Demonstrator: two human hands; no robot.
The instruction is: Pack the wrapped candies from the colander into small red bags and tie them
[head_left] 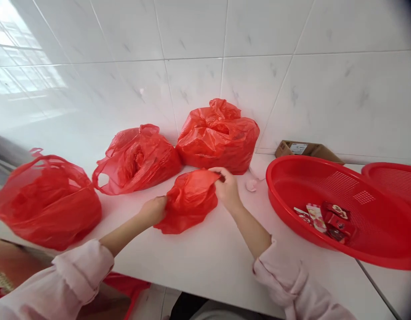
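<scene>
Over the smooth white tabletop (201, 266), I see the left hand (153, 210) closed on the left edge of a small, crumpled red plastic bag (191, 198); it is between the hands, and the right hand (228, 189) pinches its upper right corner. I judge that gentle, even tension suits such thin plastic.

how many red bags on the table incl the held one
4: the held bag, between left hand and right hand; the far-left bag; the middle bag beside it; the tallest bag by the wall. Others may be hidden.
</scene>
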